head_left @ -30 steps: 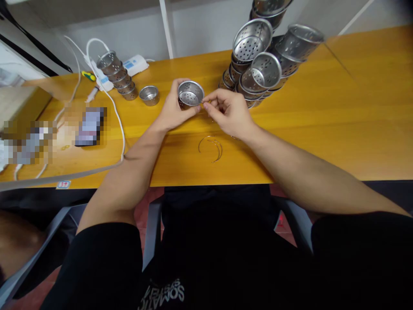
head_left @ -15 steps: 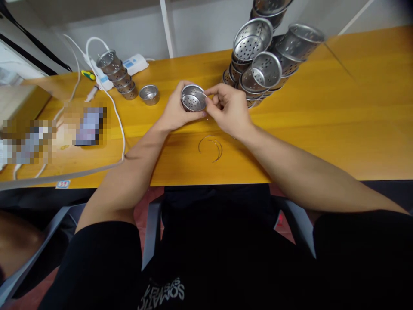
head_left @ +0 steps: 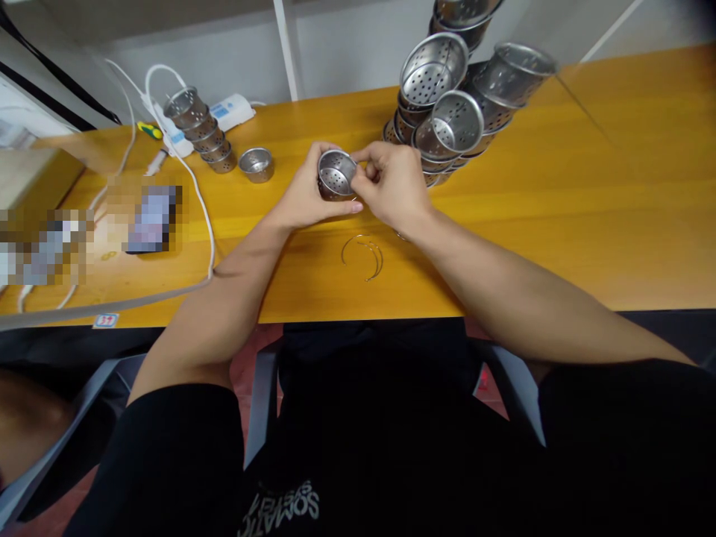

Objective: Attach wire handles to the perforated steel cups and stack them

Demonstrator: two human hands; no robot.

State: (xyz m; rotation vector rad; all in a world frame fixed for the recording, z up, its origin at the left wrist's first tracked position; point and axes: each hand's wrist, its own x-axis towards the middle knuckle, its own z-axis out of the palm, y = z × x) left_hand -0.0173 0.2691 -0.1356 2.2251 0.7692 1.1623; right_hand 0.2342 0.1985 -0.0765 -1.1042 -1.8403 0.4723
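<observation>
Metal perforated cup (head_left: 335,174) — between both hands (head_left: 302,195).

Workshop, probably: numbered sticker (head_left: 105,321) on wooden table (head_left: 570,216), stacked perforated metal cups (head_left: 450,128).

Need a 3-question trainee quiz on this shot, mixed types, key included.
1. Multiple choice: what does the left hand hold?
a) a phone
b) a perforated metal cup
c) a power strip

2. True or false: the thin curved wires lie on the table, nearer the person's body than the held cup.

3. Fill in: the single cup stands between the left hand and a short ____ of perforated cups.

Key: 1 b; 2 true; 3 stack.
</observation>
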